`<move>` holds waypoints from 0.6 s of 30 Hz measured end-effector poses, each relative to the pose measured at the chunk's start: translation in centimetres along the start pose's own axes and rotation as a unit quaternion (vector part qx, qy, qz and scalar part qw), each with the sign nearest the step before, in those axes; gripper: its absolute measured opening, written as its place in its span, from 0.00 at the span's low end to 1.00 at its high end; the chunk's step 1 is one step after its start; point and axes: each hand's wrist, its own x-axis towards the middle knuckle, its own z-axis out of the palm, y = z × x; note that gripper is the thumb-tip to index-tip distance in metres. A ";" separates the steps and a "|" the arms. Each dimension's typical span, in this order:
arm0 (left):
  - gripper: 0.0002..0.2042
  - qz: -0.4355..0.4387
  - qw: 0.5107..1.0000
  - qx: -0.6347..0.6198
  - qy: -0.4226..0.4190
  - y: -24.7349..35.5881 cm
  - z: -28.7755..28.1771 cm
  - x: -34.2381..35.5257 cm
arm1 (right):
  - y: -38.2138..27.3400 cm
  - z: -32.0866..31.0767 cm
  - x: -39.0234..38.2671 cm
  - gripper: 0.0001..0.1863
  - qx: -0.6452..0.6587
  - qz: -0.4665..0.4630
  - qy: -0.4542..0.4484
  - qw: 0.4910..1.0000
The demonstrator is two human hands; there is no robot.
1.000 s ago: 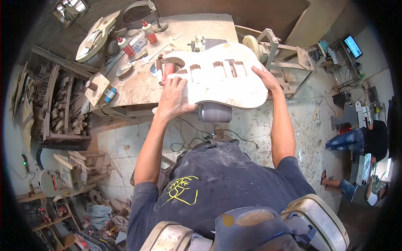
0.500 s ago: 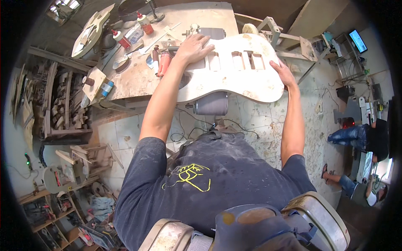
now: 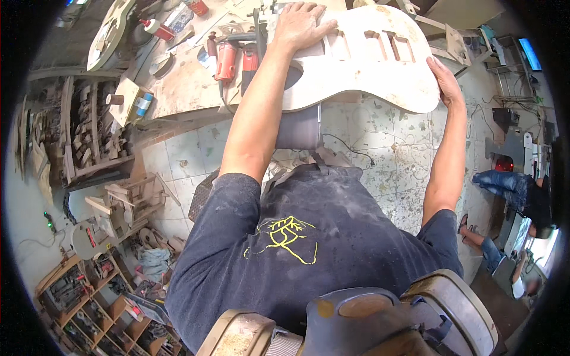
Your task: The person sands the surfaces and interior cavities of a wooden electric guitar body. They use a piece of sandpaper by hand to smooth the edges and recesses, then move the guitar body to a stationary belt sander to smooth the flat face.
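Note:
A pale wooden guitar body (image 3: 368, 74) with several cut-out pockets lies flat across a belt sander, whose dark belt roller (image 3: 298, 127) shows below its near edge. My left hand (image 3: 301, 26) rests flat on the top face at the left, fingers stretched out and thumb apart. At the body's rounded right end, my right hand (image 3: 446, 83) grips the edge with the thumb on top; its other fingers are hidden underneath. Left of the body, a red power tool (image 3: 226, 61) lies on the bench close to my left forearm.
The wooden workbench (image 3: 184, 89) carries a red-and-white bottle (image 3: 157, 28) and a block with blue tape (image 3: 142, 104). Another guitar body (image 3: 110, 35) stands at far left. Wood scraps fill a rack (image 3: 95, 130). Cables (image 3: 350, 148) cross the tiled floor. Two people are at the right.
The guitar body and both my hands have shifted right and away from me over the sander. The whole view has also moved, with the bench sitting higher in the picture.

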 end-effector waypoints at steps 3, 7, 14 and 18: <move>0.34 -0.073 0.996 -0.053 -0.021 -0.1 1.9 0.7 | -0.7 -0.4 0.9 0.31 -0.001 0.001 -0.010 1.000; 0.34 -0.062 0.997 -0.045 -0.006 0.6 3.0 1.0 | -1.0 -1.4 1.1 0.30 -0.016 0.014 0.006 1.000; 0.34 -0.073 0.995 -0.060 -0.020 -0.5 1.7 -0.3 | -0.8 0.6 0.4 0.28 -0.048 -0.014 0.012 0.999; 0.35 -0.065 0.993 -0.086 -0.040 -1.0 -0.2 -1.3 | -0.5 2.1 -1.2 0.28 -0.062 -0.016 0.019 0.998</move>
